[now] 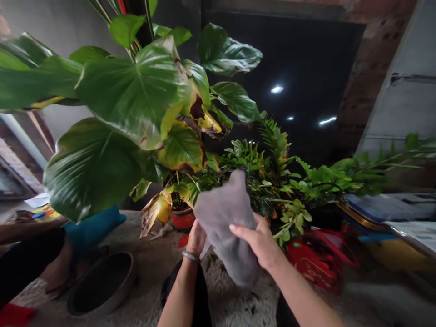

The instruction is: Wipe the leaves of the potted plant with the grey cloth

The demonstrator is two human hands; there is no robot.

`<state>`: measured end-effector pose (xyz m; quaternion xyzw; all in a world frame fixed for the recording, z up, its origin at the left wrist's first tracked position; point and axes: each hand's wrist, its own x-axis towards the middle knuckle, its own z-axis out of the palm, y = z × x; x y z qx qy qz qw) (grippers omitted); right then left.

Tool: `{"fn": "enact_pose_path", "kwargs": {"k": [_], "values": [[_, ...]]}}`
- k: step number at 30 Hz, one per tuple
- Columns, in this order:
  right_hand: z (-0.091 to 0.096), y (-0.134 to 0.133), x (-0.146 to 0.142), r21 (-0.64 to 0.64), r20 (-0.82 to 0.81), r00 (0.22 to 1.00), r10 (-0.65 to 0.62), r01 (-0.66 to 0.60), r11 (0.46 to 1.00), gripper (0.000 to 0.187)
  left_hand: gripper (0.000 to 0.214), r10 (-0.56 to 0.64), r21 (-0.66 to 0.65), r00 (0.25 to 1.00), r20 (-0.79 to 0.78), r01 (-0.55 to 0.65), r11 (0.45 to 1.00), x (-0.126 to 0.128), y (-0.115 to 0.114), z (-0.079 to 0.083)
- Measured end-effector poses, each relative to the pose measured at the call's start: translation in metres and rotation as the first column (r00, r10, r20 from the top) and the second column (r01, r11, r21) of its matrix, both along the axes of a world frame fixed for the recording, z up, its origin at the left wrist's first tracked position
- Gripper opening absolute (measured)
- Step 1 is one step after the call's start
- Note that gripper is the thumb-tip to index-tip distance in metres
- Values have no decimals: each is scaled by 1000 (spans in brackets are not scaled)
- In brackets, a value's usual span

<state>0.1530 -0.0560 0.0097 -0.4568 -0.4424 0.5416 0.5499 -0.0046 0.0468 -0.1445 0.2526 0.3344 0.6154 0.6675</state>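
A grey cloth (225, 218) is held up in front of me by both hands. My left hand (196, 238), with a thin bracelet at the wrist, grips the cloth's left edge from behind. My right hand (260, 240) is closed over the cloth's right side, thumb across the front. Just beyond the cloth stands a small red pot (183, 219) holding a plant with big green leaves (136, 91), some yellowed and browned. A lower plant with small leaves (272, 177) spreads to the right.
A round metal basin (102, 284) lies on the concrete floor at the left. Another person's leg and foot (51, 268) are at the far left beside a teal object (91, 227). A red bag (316, 259) sits at the right, with a yellow container (391, 254) behind it.
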Motion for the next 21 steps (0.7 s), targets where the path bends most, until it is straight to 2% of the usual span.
{"fn": "enact_pose_path", "kwargs": {"k": [2, 4, 7, 9, 11, 13, 15, 17, 19, 21], "values": [[9, 20, 2, 32, -59, 993, -102, 104, 994, 31, 49, 26, 11, 1000, -1, -26, 1000, 1, -4, 1], [1, 27, -2, -84, -91, 981, -174, 166, 982, 30, 50, 30, 18, 1000, 6, -30, 999, 3, -6, 3], [-27, 4, -12, -303, -45, 985, -167, 146, 942, 24, 52, 34, -5, 999, 13, -34, 999, 2, -8, 4], [-39, -22, -15, -354, -14, 994, -112, 100, 930, 23, 52, 37, -31, 999, 9, -37, 999, 1, -7, 4], [-35, -39, -9, -328, -26, 998, -55, 44, 943, 26, 48, 40, -31, 999, 1, -40, 999, 0, -6, 3], [-16, -39, 5, -243, -63, 996, -67, 50, 969, 31, 47, 49, -13, 999, -5, -49, 999, 0, -6, 2], [8, -21, 23, -146, -113, 977, -182, 165, 975, 37, 49, 85, 2, 996, -27, -85, 996, 3, -6, 1], [23, 4, 38, -86, -202, 921, -334, 323, 942, 37, 54, 134, 11, 988, -71, -133, 991, 7, -5, 0], [20, 20, 42, -144, -285, 865, -413, 388, 911, 33, 55, 200, 13, 972, -120, -200, 980, 11, -3, -1], [-3, 18, 38, -307, -283, 866, -413, 326, 894, 29, 49, 268, -3, 953, -143, -271, 963, 14, -1, -3]]}}
